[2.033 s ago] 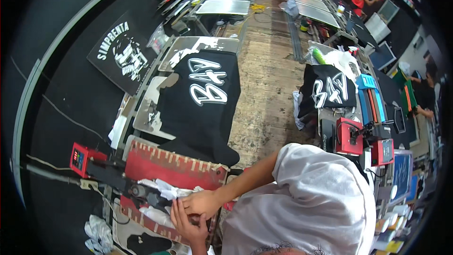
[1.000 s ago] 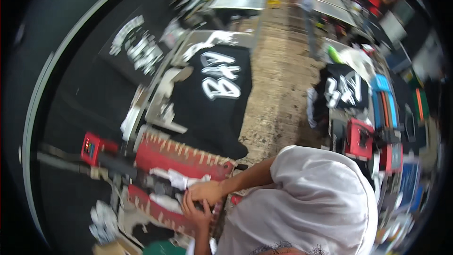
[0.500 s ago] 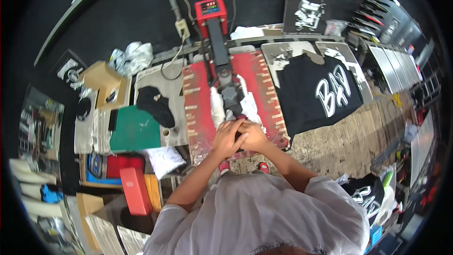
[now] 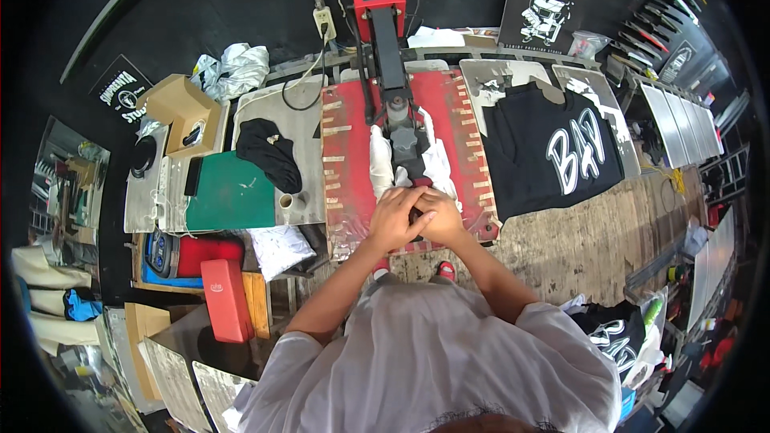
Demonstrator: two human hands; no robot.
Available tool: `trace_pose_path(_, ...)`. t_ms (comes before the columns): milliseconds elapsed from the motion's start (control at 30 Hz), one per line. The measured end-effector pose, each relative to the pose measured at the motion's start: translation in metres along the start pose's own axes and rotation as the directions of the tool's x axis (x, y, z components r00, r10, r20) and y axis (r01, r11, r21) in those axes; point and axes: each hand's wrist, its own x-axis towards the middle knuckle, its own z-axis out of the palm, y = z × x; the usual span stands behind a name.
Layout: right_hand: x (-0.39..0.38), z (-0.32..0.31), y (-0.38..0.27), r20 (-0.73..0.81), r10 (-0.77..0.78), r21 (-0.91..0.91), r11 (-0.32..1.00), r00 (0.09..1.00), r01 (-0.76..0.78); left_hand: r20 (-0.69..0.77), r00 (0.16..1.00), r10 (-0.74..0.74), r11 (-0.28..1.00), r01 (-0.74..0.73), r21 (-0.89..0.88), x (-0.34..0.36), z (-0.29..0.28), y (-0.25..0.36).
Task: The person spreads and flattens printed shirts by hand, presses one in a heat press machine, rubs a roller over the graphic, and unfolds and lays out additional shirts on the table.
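Dark walls ring a crowded print shop, and a long worktop (image 4: pixel 305 124) runs across the view under a red heat press (image 4: pixel 401 144). Both hands are clasped together at the press's black handle (image 4: pixel 417 212), at 6 o'clock of the red platen: the left hand (image 4: pixel 393 220) is curled closed over it, the right hand (image 4: pixel 441 218) is wrapped over the left's fingers, and the handle is mostly hidden under them. White cloth (image 4: pixel 437 164) lies on the platen on both sides of the press arm, at 12 o'clock from the hands. To do this well, I judge the pull should go straight along the arm with even weight from both hands, wrists clear of the platen, and the cloth kept flat so nothing creases. At 3 o'clock of the press a black shirt (image 4: pixel 553 152) with bold white lettering lies spread on a grey board. A square black sign (image 4: pixel 549 0) with white lettering and a white cartoon figure leans on the wall at 1 o'clock; a smaller black sign (image 4: pixel 120 90) with white lettering and a round emblem sits at 10 o'clock. Left of the press lie a green mat (image 4: pixel 228 192), a black garment (image 4: pixel 269 152), an open cardboard box (image 4: pixel 180 112) and crumpled plastic bags (image 4: pixel 233 68). A red rectangular box (image 4: pixel 224 301) stands at 8 o'clock, below the worktop edge
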Motion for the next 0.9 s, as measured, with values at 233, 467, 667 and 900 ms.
trace_pose_path(233,0.0007,-0.0011,-0.0017,0.021,0.033,0.029,0.999,0.999,-0.034,-0.009,1.000,0.004,1.000,-0.004,0.008,0.0010,-0.0012,0.0005)
trace_pose_path(467,0.0007,-0.0012,-0.0032,-0.018,0.023,0.024,0.999,1.000,-0.022,-0.008,1.000,0.006,1.000,-0.006,0.004,0.0014,-0.0022,0.0025)
trace_pose_path(667,0.0004,-0.0002,-0.0023,-0.032,0.021,0.030,0.999,0.999,-0.020,-0.011,1.000,0.026,1.000,-0.026,-0.002,0.0012,-0.0004,-0.0001)
trace_pose_path(900,0.0009,0.0000,-0.0007,-0.044,0.010,0.035,0.999,0.999,-0.008,-0.031,0.999,0.042,0.999,-0.042,0.007,0.0009,0.0029,-0.0030)
